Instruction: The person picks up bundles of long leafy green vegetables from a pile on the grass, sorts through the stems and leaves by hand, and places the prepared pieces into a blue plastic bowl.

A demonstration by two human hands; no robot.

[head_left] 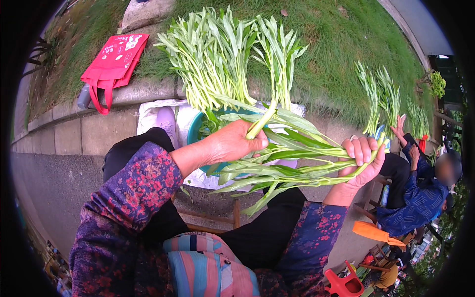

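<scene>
In the grip, stems (261,123) are pale green, leaves (309,142) darker. Sleeves (141,173) behind it are purple, pink-flowered; the basin (195,129) beneath is turquoise.

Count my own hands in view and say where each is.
2: the left hand, near the centre, holding a thick pale stem; the right hand, farther right, gripping a leafy bunch. Some fingers are partly hidden.

The left hand (230,144) grips a thick pale stem (263,119), and the right hand (365,161) holds a leafy bunch (297,148) by its stalk ends, leaves pointing left. A teal basin (194,130) sits beneath. Beyond it, leafy greens (213,54) lie across a stone curb (148,90) onto grass (341,44), right of a red bag (115,59). A blue-clad person (406,215) sits at right.
</scene>
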